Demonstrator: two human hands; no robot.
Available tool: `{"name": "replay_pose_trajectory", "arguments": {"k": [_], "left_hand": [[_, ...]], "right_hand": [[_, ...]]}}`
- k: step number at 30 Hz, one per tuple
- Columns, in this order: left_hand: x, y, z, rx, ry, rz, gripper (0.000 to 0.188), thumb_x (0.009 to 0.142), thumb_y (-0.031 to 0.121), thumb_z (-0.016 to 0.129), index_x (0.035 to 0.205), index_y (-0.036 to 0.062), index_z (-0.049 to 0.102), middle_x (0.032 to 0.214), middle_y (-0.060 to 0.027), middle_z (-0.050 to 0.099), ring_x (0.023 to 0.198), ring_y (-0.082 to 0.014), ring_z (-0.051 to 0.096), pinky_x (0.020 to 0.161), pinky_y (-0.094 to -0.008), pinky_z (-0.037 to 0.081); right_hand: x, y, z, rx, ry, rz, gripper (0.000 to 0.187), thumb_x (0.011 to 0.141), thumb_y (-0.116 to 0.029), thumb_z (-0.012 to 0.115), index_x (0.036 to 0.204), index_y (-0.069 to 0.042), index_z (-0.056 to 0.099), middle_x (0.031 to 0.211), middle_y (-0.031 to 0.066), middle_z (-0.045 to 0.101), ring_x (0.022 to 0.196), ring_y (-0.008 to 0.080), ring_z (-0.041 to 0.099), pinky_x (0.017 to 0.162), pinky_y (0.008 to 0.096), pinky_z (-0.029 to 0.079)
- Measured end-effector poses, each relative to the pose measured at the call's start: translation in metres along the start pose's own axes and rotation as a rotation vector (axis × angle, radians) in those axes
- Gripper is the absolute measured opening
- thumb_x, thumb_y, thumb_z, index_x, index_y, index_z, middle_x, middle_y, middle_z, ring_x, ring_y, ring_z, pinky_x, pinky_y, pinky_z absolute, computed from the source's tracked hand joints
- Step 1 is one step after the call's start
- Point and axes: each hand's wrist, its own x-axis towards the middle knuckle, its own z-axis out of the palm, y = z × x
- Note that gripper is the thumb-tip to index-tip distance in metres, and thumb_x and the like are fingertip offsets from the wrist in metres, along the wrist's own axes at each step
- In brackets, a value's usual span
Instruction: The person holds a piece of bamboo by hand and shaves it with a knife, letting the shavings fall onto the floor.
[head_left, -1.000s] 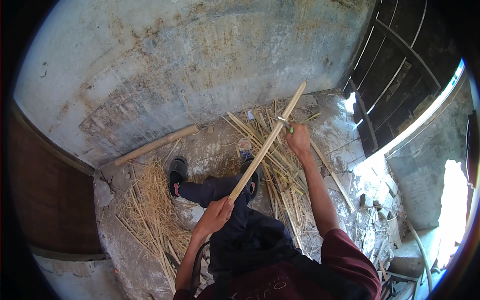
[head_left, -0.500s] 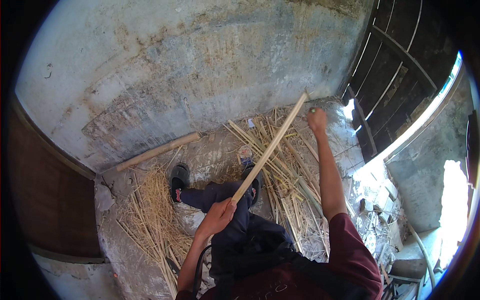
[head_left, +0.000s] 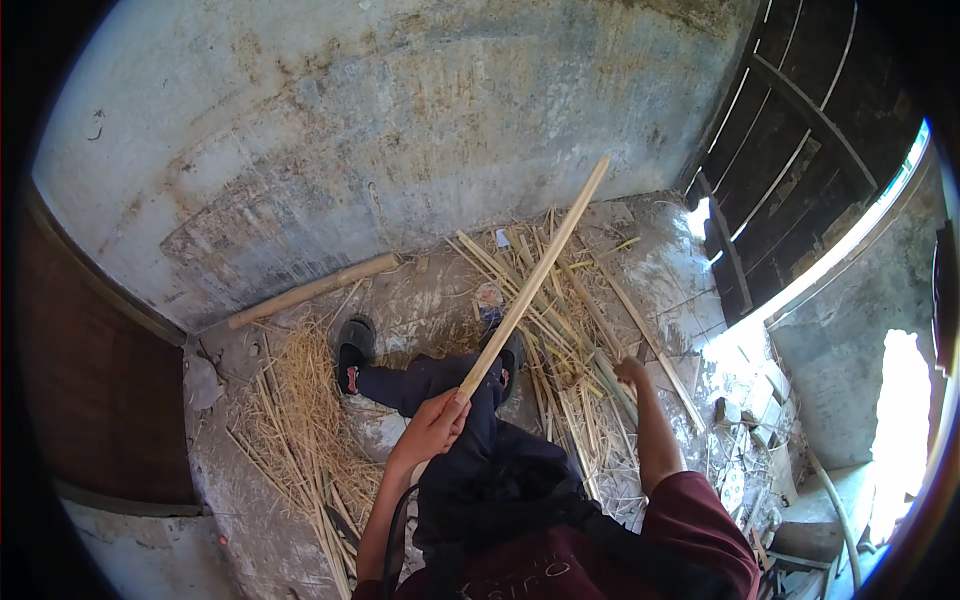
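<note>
My left hand (head_left: 430, 430) is closed round the lower end of a long, pale split bamboo strip (head_left: 537, 275). The strip slants up and away to the right, its far end in front of the wall. Lower and to the right, apart from the strip, my right hand (head_left: 631, 373) makes a fist. A short dark blade (head_left: 642, 352), which looks like a knife's, juts up from it; the handle is hidden in my fingers. Beneath the strip, a loose pile of split bamboo (head_left: 575, 340) covers the floor between my feet and my right arm.
Fine shavings (head_left: 315, 410) and thin strips lie left of my legs. A bamboo pole (head_left: 315, 290) rests along the foot of the stained wall (head_left: 420, 130). Rubble (head_left: 765, 415) is heaped at the right, near a dark plank door (head_left: 790, 150). My shoe (head_left: 354, 345) stands by the shavings.
My right hand has come back from near the strip's far end, down toward my body. My left hand keeps its hold, and the strip has barely shifted.
</note>
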Motion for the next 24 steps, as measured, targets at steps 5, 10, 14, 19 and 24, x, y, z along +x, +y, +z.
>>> {"name": "replay_pose_trajectory", "arguments": {"k": [5, 10, 14, 19, 24], "left_hand": [[-0.001, 0.000, 0.001, 0.052, 0.039, -0.034, 0.035, 0.119, 0.038, 0.042, 0.098, 0.0110, 0.051, 0.068, 0.0072, 0.036, 0.049, -0.0017, 0.029, 0.043, -0.0225, 0.024], [0.019, 0.003, 0.012, 0.169, 0.017, 0.076, 0.035, 0.118, 0.035, 0.044, 0.095, 0.0101, 0.053, 0.068, 0.0065, 0.040, 0.050, -0.0016, 0.032, 0.044, -0.0223, 0.026], [0.010, 0.007, 0.003, 0.313, 0.106, 0.215, 0.036, 0.118, 0.036, 0.047, 0.095, 0.0085, 0.055, 0.068, 0.0059, 0.042, 0.050, -0.0017, 0.034, 0.045, -0.0226, 0.027], [0.025, 0.050, 0.005, 0.229, 0.028, 0.066, 0.034, 0.116, 0.029, 0.052, 0.093, 0.0040, 0.057, 0.066, 0.0020, 0.049, 0.057, -0.0036, 0.043, 0.053, -0.0267, 0.034], [0.034, 0.051, 0.001, 0.352, 0.050, 0.230, 0.032, 0.113, 0.026, 0.056, 0.092, 0.0027, 0.059, 0.060, -0.0053, 0.053, 0.049, -0.0143, 0.051, 0.050, -0.0348, 0.038]], "right_hand": [[-0.092, -0.051, 0.071, 0.255, 0.018, 0.047, 0.020, 0.084, -0.017, 0.066, 0.072, -0.004, 0.074, 0.076, 0.0204, 0.076, 0.073, 0.0337, 0.077, 0.070, 0.0462, 0.061], [-0.119, -0.055, 0.040, -0.053, 0.317, -0.657, 0.026, 0.096, -0.019, 0.062, 0.077, -0.001, 0.064, 0.066, 0.0102, 0.064, 0.064, 0.0256, 0.067, 0.059, 0.0406, 0.054], [-0.179, -0.176, -0.004, 1.424, -0.208, -0.340, 0.014, 0.104, -0.012, 0.057, 0.100, -0.001, 0.063, 0.087, 0.0080, 0.066, 0.068, 0.0171, 0.061, 0.062, 0.0288, 0.053], [-0.204, -0.218, -0.037, 1.754, -0.278, -0.323, 0.019, 0.107, -0.008, 0.052, 0.123, 0.001, 0.057, 0.102, 0.0091, 0.067, 0.076, 0.0125, 0.060, 0.066, 0.0269, 0.053], [-0.255, -0.255, -0.057, 1.597, -0.225, -0.490, 0.029, 0.107, -0.006, 0.052, 0.135, 0.001, 0.055, 0.104, 0.0066, 0.065, 0.082, 0.0126, 0.060, 0.071, 0.0258, 0.052]]}}
